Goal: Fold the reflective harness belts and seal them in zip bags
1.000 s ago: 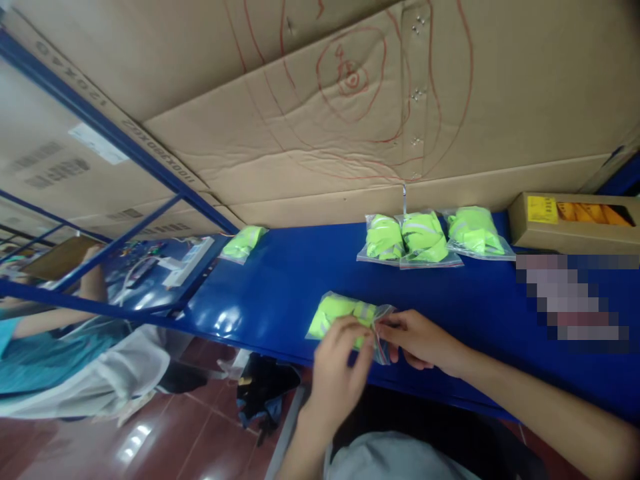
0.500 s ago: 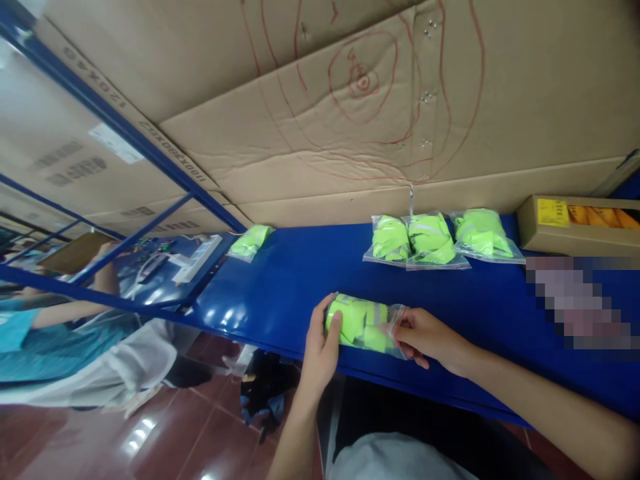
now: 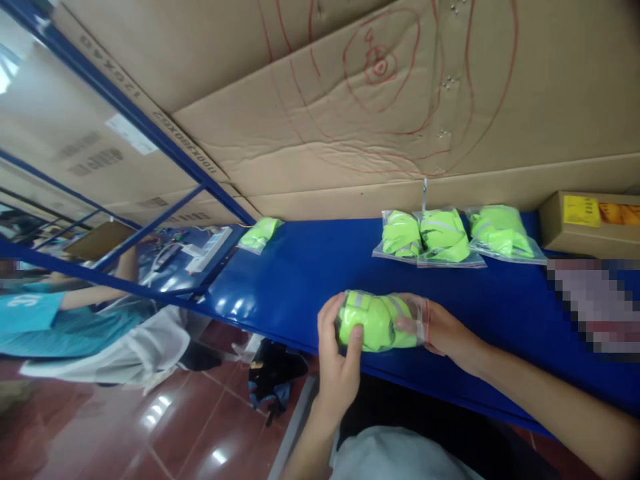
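Observation:
A clear zip bag [image 3: 424, 320] with a bundled neon-yellow reflective vest [image 3: 373, 327] in it is between my two hands, just above the front edge of the blue shelf. My left hand [image 3: 340, 347] wraps around the closed end, thumb in front and fingers behind. My right hand [image 3: 425, 327] is at the bag's mouth. Its fingertips show through the plastic, against the vest, and the red zip line crosses the hand. Toward the back lie bagged neon-yellow bundles: one [image 3: 260, 233] at the left and three [image 3: 445, 237] at the right.
Blue shelf [image 3: 310, 260] runs under my hands. Behind it rises a cardboard panel [image 3: 300, 180] with red hand-drawn rings. An open carton [image 3: 565, 230] stands at the back right. Beyond the blue frame at left, a co-worker in a teal shirt [image 3: 35, 320] is at another bench.
The bagged vest has turned and bulges more toward me. My right hand has gone from pinching the bag's mouth to having its fingers inside. The whole view has shifted slightly.

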`<action>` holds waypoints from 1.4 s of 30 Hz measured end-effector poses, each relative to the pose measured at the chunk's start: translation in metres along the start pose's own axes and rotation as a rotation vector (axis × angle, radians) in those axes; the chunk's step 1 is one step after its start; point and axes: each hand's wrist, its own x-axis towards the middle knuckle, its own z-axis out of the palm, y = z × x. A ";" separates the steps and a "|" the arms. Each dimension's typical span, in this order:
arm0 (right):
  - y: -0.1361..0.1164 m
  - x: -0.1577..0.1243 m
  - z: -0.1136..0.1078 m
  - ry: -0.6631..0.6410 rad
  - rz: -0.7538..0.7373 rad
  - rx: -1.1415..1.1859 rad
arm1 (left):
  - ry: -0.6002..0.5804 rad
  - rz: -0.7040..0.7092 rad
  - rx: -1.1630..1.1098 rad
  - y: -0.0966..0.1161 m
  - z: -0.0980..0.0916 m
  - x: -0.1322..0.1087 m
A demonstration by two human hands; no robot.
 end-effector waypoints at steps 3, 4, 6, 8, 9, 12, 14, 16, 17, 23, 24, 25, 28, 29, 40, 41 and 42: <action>0.000 0.001 -0.003 -0.058 -0.012 -0.030 | 0.020 0.008 -0.020 -0.001 0.004 -0.006; 0.001 0.001 -0.003 -0.080 -0.026 -0.032 | 0.025 -0.003 -0.047 -0.003 0.005 -0.008; 0.001 0.001 -0.002 -0.103 -0.066 -0.015 | 0.018 -0.050 -0.109 -0.007 0.005 -0.010; 0.003 0.001 0.000 -0.099 -0.115 0.003 | 0.020 -0.102 -0.144 -0.011 0.004 -0.011; 0.003 0.001 0.001 -0.098 -0.140 0.007 | 0.030 -0.123 -0.146 -0.012 0.003 -0.011; 0.004 0.000 0.005 -0.120 -0.186 0.000 | 0.054 -0.155 -0.120 -0.012 -0.001 -0.011; 0.001 -0.001 0.007 -0.122 -0.169 0.007 | 0.034 -0.189 -0.123 -0.009 -0.003 -0.010; -0.002 -0.001 0.008 -0.086 -0.131 0.020 | 0.006 -0.230 -0.163 -0.007 -0.003 -0.009; -0.003 -0.001 0.008 -0.060 -0.114 0.026 | -0.004 -0.251 -0.189 -0.007 -0.003 -0.007; -0.008 0.003 0.004 0.164 -0.055 0.024 | 0.097 -0.346 -0.286 -0.013 -0.001 0.008; -0.009 0.003 0.003 0.192 -0.059 0.039 | 0.125 -0.361 -0.298 -0.015 -0.002 0.011; -0.010 0.004 0.002 0.211 -0.065 0.060 | 0.154 -0.371 -0.304 -0.018 -0.004 0.015; -0.012 0.005 -0.002 0.266 -0.072 0.106 | 0.272 -0.362 -0.300 -0.029 -0.014 0.030; -0.013 0.006 -0.004 0.293 -0.071 0.107 | 0.308 -0.355 -0.298 -0.034 -0.020 0.036; -0.010 0.013 -0.028 0.533 -0.110 0.154 | 0.570 -0.401 -0.274 -0.115 -0.113 0.094; -0.011 0.014 -0.029 0.542 -0.107 0.166 | 0.571 -0.408 -0.275 -0.120 -0.118 0.098; -0.011 0.014 -0.029 0.548 -0.101 0.166 | 0.562 -0.415 -0.278 -0.125 -0.122 0.101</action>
